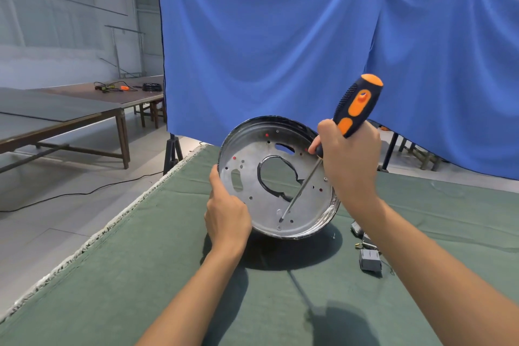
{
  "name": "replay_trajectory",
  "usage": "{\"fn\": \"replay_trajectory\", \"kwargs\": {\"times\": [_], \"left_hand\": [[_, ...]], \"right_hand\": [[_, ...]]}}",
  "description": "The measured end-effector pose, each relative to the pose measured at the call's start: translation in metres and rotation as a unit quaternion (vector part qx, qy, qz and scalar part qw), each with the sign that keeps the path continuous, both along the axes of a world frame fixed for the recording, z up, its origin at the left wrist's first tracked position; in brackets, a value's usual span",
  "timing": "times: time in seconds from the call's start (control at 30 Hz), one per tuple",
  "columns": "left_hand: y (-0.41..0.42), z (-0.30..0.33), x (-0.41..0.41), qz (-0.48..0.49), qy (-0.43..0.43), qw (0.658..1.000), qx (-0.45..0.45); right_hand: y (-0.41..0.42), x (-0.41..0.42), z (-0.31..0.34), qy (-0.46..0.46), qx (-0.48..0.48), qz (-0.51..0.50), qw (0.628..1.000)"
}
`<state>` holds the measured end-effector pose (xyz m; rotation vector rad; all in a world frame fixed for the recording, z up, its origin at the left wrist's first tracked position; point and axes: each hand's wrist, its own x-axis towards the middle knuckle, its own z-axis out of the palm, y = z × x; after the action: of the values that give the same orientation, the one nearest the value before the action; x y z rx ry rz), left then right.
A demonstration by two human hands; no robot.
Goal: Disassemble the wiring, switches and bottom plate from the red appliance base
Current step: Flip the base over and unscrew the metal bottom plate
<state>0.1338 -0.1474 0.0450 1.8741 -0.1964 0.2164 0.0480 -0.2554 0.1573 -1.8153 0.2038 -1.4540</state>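
Note:
The round appliance base point(306, 205) is tilted up off the green cloth, its silver bottom plate facing me; red shows only through small holes. My left hand point(227, 213) grips its left rim. My right hand point(348, 157) holds a black-and-orange screwdriver point(356, 107) by the handle. The shaft slants down-left and its tip sits at a screw hole near the plate's lower edge point(280, 219). A large cut-out point(276, 177) opens in the plate's middle.
Removed parts lie on the cloth at right: a grey switch block point(370, 260) and small connectors point(362, 241). The green-covered table point(140, 275) drops off at its left edge. A blue cloth point(280, 36) hangs behind. Other tables point(56, 112) stand far left.

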Motion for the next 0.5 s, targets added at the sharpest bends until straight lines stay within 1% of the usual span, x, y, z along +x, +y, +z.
{"fn": "replay_trajectory", "kwargs": {"times": [0.2, 0.5], "left_hand": [[0.000, -0.001, 0.001, 0.000, 0.004, 1.000, 0.004], [0.000, -0.001, 0.003, 0.004, -0.001, 1.000, 0.007]], "right_hand": [[0.003, 0.002, -0.008, -0.003, 0.005, 0.010, 1.000], [0.000, 0.002, -0.012, -0.002, 0.003, -0.002, 1.000]]}}
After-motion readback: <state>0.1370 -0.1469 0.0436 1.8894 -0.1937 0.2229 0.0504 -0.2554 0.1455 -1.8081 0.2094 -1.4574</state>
